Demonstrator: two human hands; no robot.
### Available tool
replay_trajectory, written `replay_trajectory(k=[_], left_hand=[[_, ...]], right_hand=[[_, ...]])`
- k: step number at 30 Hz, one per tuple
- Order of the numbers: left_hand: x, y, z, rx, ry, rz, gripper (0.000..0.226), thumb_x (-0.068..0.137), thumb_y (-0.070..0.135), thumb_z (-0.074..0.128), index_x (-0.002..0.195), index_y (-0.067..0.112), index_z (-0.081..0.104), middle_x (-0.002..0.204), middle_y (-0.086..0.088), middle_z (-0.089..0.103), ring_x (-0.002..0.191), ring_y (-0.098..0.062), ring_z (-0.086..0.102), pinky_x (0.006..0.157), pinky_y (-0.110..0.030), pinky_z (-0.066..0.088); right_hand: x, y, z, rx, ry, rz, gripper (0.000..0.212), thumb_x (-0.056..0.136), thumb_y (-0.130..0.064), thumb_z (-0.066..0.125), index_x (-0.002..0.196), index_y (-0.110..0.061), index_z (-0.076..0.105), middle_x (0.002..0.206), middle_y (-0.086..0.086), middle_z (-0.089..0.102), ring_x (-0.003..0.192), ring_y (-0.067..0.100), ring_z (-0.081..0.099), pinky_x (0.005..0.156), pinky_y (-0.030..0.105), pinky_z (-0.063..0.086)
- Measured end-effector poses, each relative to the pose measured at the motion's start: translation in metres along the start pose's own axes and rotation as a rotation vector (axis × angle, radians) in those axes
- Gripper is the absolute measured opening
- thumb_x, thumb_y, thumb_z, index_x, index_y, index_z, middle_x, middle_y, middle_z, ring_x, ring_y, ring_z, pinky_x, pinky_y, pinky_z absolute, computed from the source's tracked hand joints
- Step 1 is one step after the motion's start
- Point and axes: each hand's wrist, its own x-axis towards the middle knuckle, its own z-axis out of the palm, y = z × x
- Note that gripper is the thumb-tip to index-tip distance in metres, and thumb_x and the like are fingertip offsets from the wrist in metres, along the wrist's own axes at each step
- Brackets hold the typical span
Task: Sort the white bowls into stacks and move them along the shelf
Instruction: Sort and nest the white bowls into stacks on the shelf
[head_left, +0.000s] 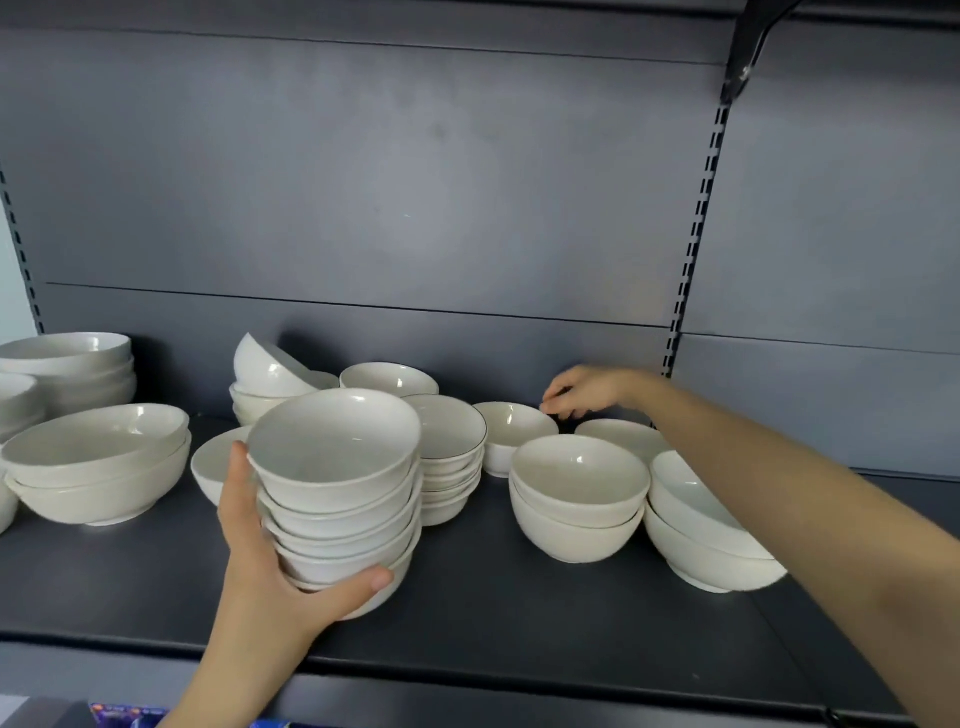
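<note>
We work on a dark shelf (519, 613) that carries all the white bowls.

1. At the far left, a rear stack of wide bowls (72, 364) stands against the back panel. A front stack of wide bowls (98, 467) stands nearer the shelf edge.
2. Our left hand (260, 566) grips the tall stack (343, 499) near the shelf front. The thumb wraps under its base and the fingers (236, 483) press its left side.
3. A single bowl (210, 462) sits just behind this hand, partly hidden by it.
4. Behind the tall stack, a tilted bowl (262, 366) leans on a rear stack (249, 402). A lone back bowl (389, 379) sits to their right.
5. A dark-rimmed stack (452, 441) touches the tall stack on its right side and crowds it.
6. A small bowl (511, 431) sits next to it. Our right hand (587, 389) hangs at its far rim with fingers curled downward. We cannot tell whether they hold the rim.
7. A two-bowl stack (576, 493) stands in front, and a hidden-edge bowl (618, 436) lies under the right wrist.
8. The right forearm crosses over a slanted right stack (701, 540).
9. A slotted upright (696, 234) rises behind the right hand.
</note>
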Motion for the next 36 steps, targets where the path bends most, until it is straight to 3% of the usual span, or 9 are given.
replay_trajectory(k=[3, 6, 14, 17, 19, 23, 30, 33, 36], left_hand=[[0.000, 0.000, 0.001, 0.000, 0.012, -0.002, 0.131, 0.041, 0.055, 0.082, 0.142, 0.062, -0.001, 0.150, 0.039, 0.009, 0.141, 0.009, 0.020, 0.110, -0.007, 0.023], [0.002, -0.003, 0.000, -0.023, 0.018, -0.031, 0.137, 0.040, 0.058, 0.084, 0.149, 0.046, 0.002, 0.157, 0.014, 0.014, 0.145, -0.009, 0.023, 0.113, -0.015, 0.026], [0.005, 0.000, 0.004, 0.007, 0.032, 0.028, 0.126, 0.056, 0.073, 0.074, 0.151, 0.037, -0.001, 0.156, 0.020, 0.015, 0.142, -0.002, 0.026, 0.111, -0.012, 0.026], [0.007, -0.006, 0.002, -0.005, -0.004, -0.016, 0.142, 0.047, 0.059, 0.085, 0.150, 0.006, 0.004, 0.152, -0.018, 0.022, 0.140, -0.030, 0.032, 0.113, -0.031, 0.032], [0.009, -0.009, -0.001, -0.003, -0.023, -0.045, 0.139, 0.039, 0.042, 0.086, 0.144, -0.009, 0.011, 0.142, -0.031, 0.026, 0.133, -0.045, 0.036, 0.108, -0.052, 0.035], [0.006, -0.005, -0.002, -0.037, -0.016, -0.073, 0.138, 0.037, 0.040, 0.084, 0.147, 0.000, 0.010, 0.147, -0.016, 0.026, 0.137, -0.035, 0.034, 0.108, -0.044, 0.034], [0.000, 0.000, -0.001, -0.017, 0.013, -0.074, 0.135, 0.043, 0.044, 0.082, 0.151, 0.012, 0.008, 0.151, -0.001, 0.022, 0.142, -0.021, 0.027, 0.114, -0.031, 0.027], [-0.002, 0.001, -0.002, 0.027, 0.038, -0.080, 0.135, 0.043, 0.047, 0.082, 0.152, 0.017, 0.010, 0.153, -0.001, 0.023, 0.143, -0.020, 0.027, 0.116, -0.034, 0.026], [-0.005, 0.006, -0.001, 0.026, 0.046, -0.071, 0.127, 0.046, 0.051, 0.080, 0.145, 0.054, 0.001, 0.151, 0.030, 0.013, 0.144, -0.003, 0.018, 0.116, -0.018, 0.019]], right_hand=[[0.016, 0.006, 0.008, 0.006, -0.035, 0.013, 0.046, 0.094, -0.030, 0.064, 0.136, -0.016, 0.053, 0.135, 0.007, 0.058, 0.122, 0.023, 0.057, 0.105, 0.034, 0.045], [0.022, 0.008, 0.014, 0.046, -0.034, -0.018, 0.047, 0.096, -0.018, 0.061, 0.141, -0.015, 0.049, 0.142, 0.004, 0.053, 0.128, 0.020, 0.051, 0.104, 0.027, 0.041], [0.023, 0.002, 0.026, 0.195, -0.003, -0.020, 0.051, 0.091, 0.001, 0.054, 0.134, -0.024, 0.057, 0.115, 0.000, 0.065, 0.091, 0.014, 0.063, 0.065, 0.018, 0.054], [0.028, -0.003, 0.029, 0.243, 0.058, 0.011, 0.051, 0.088, 0.006, 0.054, 0.131, -0.020, 0.062, 0.123, 0.008, 0.068, 0.104, 0.023, 0.064, 0.088, 0.032, 0.054], [0.027, -0.008, 0.028, 0.279, 0.113, 0.018, 0.049, 0.088, 0.008, 0.054, 0.129, -0.016, 0.064, 0.124, 0.009, 0.067, 0.105, 0.026, 0.065, 0.080, 0.029, 0.057], [0.016, -0.014, 0.015, 0.368, 0.214, -0.003, 0.048, 0.088, 0.014, 0.046, 0.127, -0.008, 0.063, 0.116, 0.013, 0.065, 0.090, 0.030, 0.064, 0.051, 0.023, 0.057], [-0.034, -0.010, -0.017, 0.494, 0.424, -0.064, 0.040, 0.091, 0.008, 0.048, 0.127, -0.002, 0.062, 0.136, 0.005, 0.057, 0.104, 0.033, 0.065, 0.082, 0.047, 0.059], [-0.065, -0.009, -0.016, 0.513, 0.426, -0.092, 0.040, 0.093, 0.009, 0.046, 0.127, -0.002, 0.062, 0.126, 0.004, 0.061, 0.090, 0.018, 0.065, 0.065, 0.024, 0.060], [-0.087, -0.005, -0.009, 0.508, 0.407, -0.114, 0.041, 0.093, 0.010, 0.046, 0.126, -0.009, 0.062, 0.107, 0.001, 0.065, 0.067, -0.002, 0.063, 0.050, 0.010, 0.050]])
